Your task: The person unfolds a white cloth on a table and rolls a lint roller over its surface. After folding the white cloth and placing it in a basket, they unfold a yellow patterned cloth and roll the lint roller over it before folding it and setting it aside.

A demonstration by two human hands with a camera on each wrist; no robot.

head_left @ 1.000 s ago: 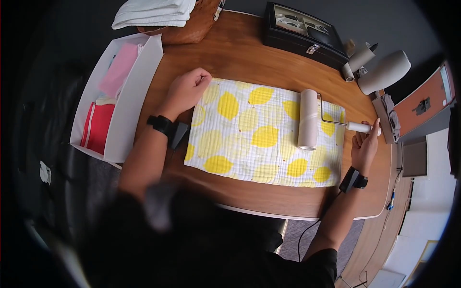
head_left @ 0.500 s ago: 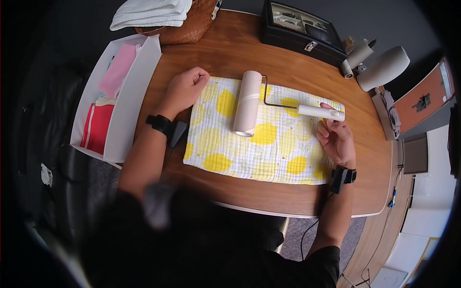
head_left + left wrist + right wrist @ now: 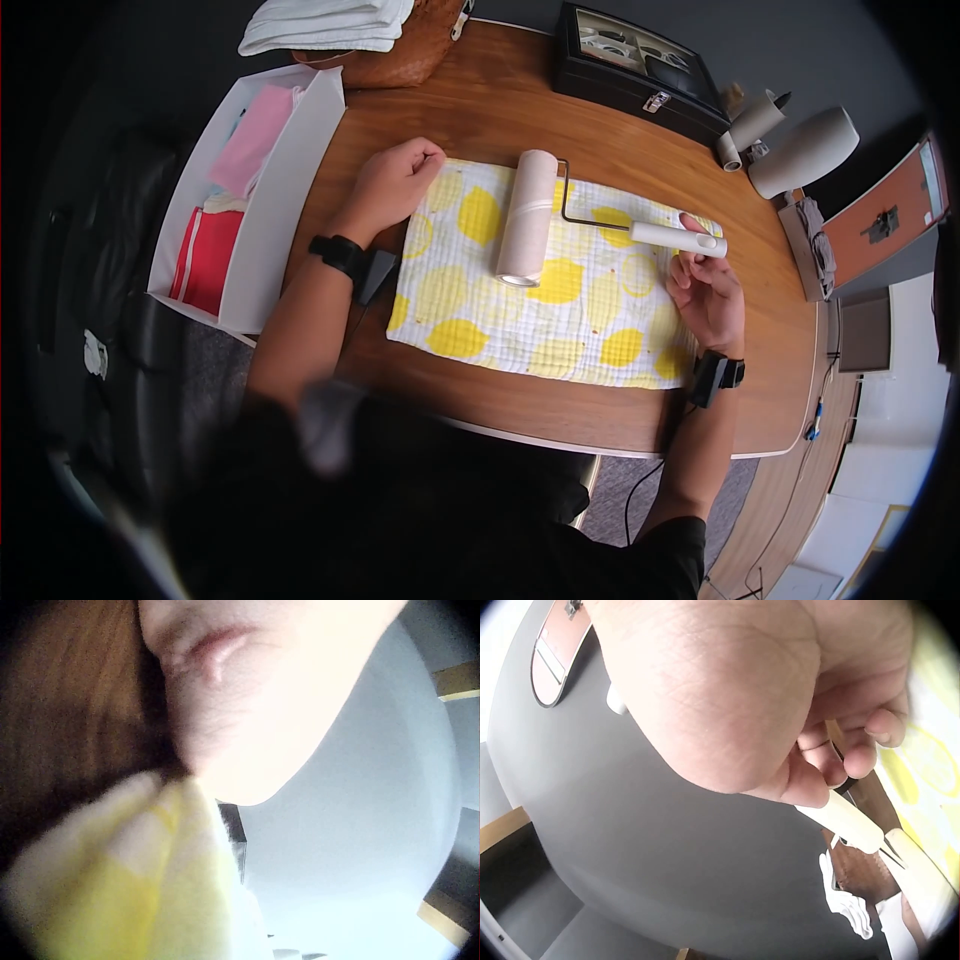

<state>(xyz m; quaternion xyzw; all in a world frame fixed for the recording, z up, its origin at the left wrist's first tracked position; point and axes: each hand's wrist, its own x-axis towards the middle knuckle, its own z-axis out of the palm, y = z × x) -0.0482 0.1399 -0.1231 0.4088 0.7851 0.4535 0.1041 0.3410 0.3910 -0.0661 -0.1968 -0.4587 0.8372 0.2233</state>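
A white muslin cloth (image 3: 450, 290) printed with yellow lemons lies flat on the wooden table. At its far left corner is my left hand (image 3: 395, 185); in the left wrist view the cloth (image 3: 127, 892) bunches into folds where the fingers pinch it. My right hand (image 3: 712, 300) holds the white handle of a lint roller (image 3: 527, 215), thumb and fingers round the grip. The pale roll lies across the left-middle part of the cloth, tilted slightly. In the right wrist view, the palm partly hides the handle (image 3: 847, 821).
On the left stands a white box (image 3: 285, 190) with pink and red folded cloths. Behind it, white towels (image 3: 325, 25) sit on a brown woven basket (image 3: 410, 60). A black glasses case (image 3: 640, 85), a white vase (image 3: 805, 155) and a small tray (image 3: 805, 250) line the far right.
My right hand has moved the lint roller leftward from the cloth's right side to its left-middle; over the last half second it barely shifts. My left hand stays at the corner.
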